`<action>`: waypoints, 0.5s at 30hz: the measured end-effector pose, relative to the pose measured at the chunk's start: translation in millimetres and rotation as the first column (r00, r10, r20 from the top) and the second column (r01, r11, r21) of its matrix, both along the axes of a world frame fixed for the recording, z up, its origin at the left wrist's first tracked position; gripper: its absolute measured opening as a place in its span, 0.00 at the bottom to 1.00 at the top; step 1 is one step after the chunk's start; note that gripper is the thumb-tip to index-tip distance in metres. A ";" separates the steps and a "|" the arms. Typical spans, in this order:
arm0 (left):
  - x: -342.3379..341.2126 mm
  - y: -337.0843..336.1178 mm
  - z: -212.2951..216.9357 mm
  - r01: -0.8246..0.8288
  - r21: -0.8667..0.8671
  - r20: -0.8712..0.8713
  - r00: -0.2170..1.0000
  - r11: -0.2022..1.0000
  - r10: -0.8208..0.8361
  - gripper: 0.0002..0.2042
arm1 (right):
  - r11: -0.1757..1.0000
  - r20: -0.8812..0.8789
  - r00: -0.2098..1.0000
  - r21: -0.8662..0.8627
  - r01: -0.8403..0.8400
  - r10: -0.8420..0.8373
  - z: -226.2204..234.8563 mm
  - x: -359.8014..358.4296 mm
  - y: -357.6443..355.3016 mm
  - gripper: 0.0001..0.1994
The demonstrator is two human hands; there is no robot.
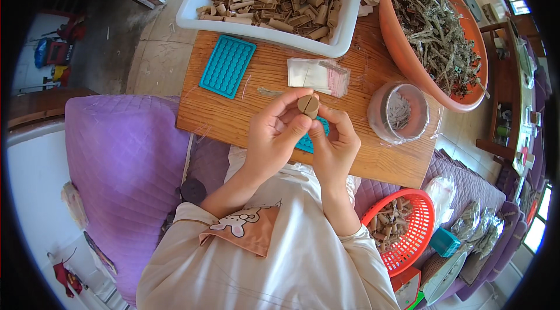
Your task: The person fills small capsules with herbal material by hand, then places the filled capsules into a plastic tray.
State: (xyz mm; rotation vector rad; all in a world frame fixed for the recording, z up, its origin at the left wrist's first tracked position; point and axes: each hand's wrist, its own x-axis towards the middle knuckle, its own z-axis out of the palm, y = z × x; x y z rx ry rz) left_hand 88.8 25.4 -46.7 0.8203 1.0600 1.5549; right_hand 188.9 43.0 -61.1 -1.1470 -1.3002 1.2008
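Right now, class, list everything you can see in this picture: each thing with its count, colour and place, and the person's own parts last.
Board: one, wooden, across the lap.
White tray: one, full of tan cardboard tubes, far side of the board.
Orange basin: one, holding dried grey-green stems, far right.
Teal mould: one, on the board's left; a second teal piece shows under the hands.
Clear bags: a small stack, mid-board.
Clear jar: one, right of the hands.
Red basket: one, holding tubes, lower right.
Purple cushion: one, left.
Tube: one, tan, between both hands.
Left hand, right hand: both gripping the tube.
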 end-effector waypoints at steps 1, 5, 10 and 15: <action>0.6 -0.2 -1.0 0.002 -0.001 0.001 1.000 1.000 -0.002 0.20 | 1.000 0.011 1.000 -0.016 -0.011 0.011 -1.4 0.1 0.5 0.11; 2.8 -0.6 -8.8 -0.029 0.035 -0.137 0.990 0.999 0.034 0.18 | 0.991 0.154 0.981 0.043 -0.123 0.115 5.6 -2.0 4.2 0.11; 8.0 -2.0 -17.0 -0.022 0.047 -0.117 0.993 0.999 0.028 0.21 | 0.954 0.321 0.908 0.037 -0.297 0.271 0.1 -6.9 -4.7 0.09; 11.2 5.9 -18.0 0.062 0.019 -0.149 0.987 0.998 -0.058 0.21 | 0.975 0.265 0.954 0.132 -0.179 0.140 -12.5 -4.2 1.4 0.10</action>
